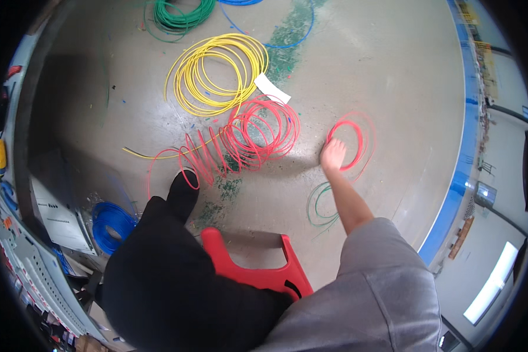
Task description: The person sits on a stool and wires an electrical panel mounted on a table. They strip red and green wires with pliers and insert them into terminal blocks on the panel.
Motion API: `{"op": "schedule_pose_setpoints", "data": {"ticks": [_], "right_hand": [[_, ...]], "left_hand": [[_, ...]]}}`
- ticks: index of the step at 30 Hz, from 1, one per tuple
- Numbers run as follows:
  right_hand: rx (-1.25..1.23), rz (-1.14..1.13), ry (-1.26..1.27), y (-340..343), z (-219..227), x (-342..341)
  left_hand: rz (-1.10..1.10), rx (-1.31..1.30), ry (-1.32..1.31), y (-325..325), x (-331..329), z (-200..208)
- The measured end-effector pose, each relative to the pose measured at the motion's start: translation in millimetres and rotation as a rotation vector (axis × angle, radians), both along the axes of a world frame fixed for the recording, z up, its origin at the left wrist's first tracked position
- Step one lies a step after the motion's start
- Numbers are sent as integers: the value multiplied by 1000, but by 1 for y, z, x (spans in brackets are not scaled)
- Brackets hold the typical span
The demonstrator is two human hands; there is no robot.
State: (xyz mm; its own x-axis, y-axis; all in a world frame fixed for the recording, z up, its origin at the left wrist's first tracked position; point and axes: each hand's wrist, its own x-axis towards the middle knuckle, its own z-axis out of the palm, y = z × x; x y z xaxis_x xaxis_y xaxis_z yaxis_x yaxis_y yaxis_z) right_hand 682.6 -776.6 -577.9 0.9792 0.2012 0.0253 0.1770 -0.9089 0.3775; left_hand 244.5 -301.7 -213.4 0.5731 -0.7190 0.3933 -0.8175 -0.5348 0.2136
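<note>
My right hand is low over the floor at the right, its fingers closed around the left side of a small red wire coil. A looser red strand loops out beyond that coil. To the left, a larger red wire coil lies stretched into a spiral that runs toward my foot. Thin green wire lies in loose loops beneath my right forearm. My left hand is out of sight.
A yellow wire coil, a green wire coil and loose blue wire lie farther off. White paper touches the yellow coil. Near me are a red plastic stool, my shoe and a bagged blue coil.
</note>
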Motion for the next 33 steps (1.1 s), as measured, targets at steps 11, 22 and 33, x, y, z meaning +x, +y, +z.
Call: {"op": "schedule_pose_setpoints", "data": {"ticks": [11,22,33], "right_hand": [[2029,-674,341,80,209,-136],[2054,699,473,180,541,-196],[1350,1588,913,294,573,-452]], "left_hand": [[239,-112,173,-38,-42,29],[545,-609,139,-77,-44,107],[375,-1630,274,-84,-144,251]]}}
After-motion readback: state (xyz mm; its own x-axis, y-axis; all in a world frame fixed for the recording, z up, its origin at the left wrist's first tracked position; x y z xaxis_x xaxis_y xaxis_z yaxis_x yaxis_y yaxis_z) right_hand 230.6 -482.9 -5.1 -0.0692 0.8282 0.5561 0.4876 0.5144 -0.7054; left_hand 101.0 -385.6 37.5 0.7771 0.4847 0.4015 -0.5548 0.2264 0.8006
